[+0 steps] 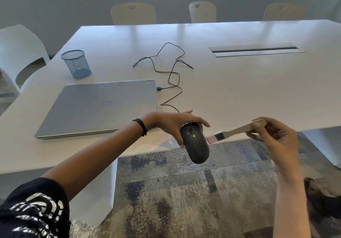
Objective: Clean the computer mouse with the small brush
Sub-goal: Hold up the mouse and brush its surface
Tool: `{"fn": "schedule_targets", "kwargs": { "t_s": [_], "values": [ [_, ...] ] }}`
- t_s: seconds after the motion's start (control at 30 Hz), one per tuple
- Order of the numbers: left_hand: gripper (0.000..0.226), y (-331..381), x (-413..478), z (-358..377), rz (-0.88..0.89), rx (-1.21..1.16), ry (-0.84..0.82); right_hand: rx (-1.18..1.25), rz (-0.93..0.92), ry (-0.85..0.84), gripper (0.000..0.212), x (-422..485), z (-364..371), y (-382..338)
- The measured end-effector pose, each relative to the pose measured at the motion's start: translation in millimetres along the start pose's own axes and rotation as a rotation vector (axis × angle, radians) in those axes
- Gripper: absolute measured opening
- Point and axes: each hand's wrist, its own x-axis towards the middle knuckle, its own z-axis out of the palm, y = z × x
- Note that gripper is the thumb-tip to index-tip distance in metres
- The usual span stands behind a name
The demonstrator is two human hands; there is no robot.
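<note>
My left hand (pixel 171 125) grips a black wired computer mouse (pixel 195 143) by its front end, holding it up over the table's near edge with its top and scroll wheel facing me. Pale specks show near its buttons. My right hand (pixel 275 136) pinches the wooden handle of a small brush (pixel 238 130). The brush's pinkish bristles point left and sit right beside the mouse's right side; I cannot tell whether they touch it. The mouse's black cable (pixel 171 75) runs in loops across the table to the laptop's side.
A closed silver laptop (pixel 99 106) lies on the white table (pixel 239 93) at the left. A blue mesh pen cup (pixel 76 64) stands behind it. A cable slot (pixel 254 50) is set in the tabletop. Chairs line the far side and the left. Patterned carpet lies below.
</note>
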Motion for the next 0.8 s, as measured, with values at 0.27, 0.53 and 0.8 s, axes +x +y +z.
{"fn": "schedule_targets", "kwargs": {
  "t_s": [0.27,0.53,0.8],
  "values": [
    [0.09,2,4,2,-0.032,0.013,-0.002,-0.154,-0.347,-0.233,0.029,-7,46,-13],
    [0.092,2,2,3,-0.021,0.031,0.003,-0.363,-0.435,-0.404,0.015,-11,49,-22],
    [0.089,1,1,4,-0.046,0.048,-0.014,-0.384,-0.427,-0.395,0.016,-12,34,-40]
  ]
}}
